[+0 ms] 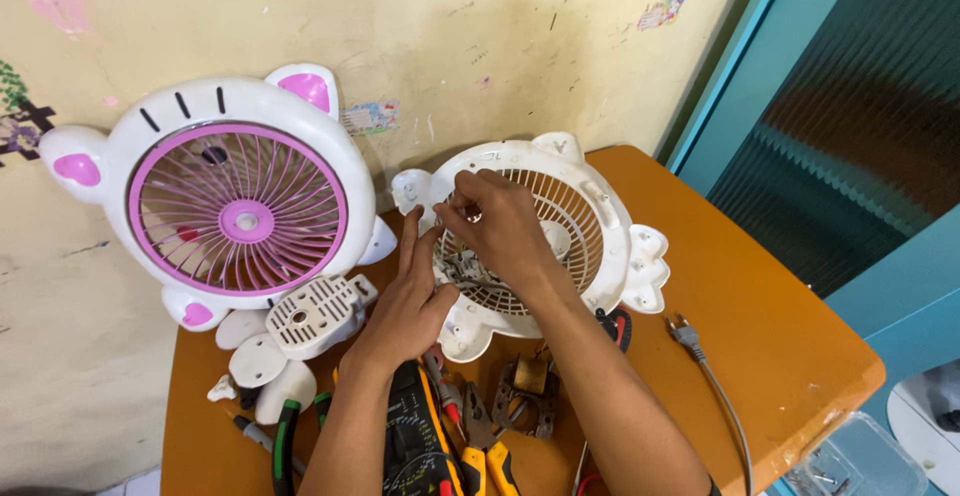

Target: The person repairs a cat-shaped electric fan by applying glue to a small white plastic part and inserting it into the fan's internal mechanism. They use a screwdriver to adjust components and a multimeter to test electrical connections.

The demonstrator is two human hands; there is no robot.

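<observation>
A small pale part, too tiny to identify, is pinched between the thumb and fingertips of the right hand (500, 221), closed over the inside of a white fan rear housing (610, 231). The left hand (408, 301) is held open, fingers stretched up and resting flat against the housing's left rim, gripping nothing. The housing is propped near the middle of an orange table (790, 346), leaning back toward the wall, its grille and loose wires (470, 274) exposed. It is judged to be light, thin moulded plastic, stiff but brittle at the grille ribs; the solid outer rim seems the safest place for a hold, and the wires are best not tugged. To the left, a white and pink fan front (235, 201) is leaned on the wall, with a white motor cover (312, 314) below it. Nearest the viewer lie a multimeter (415, 446), yellow-handled pliers (487, 461) and a metal motor frame (525, 396). A grey power plug (685, 334) is seen at the right.
</observation>
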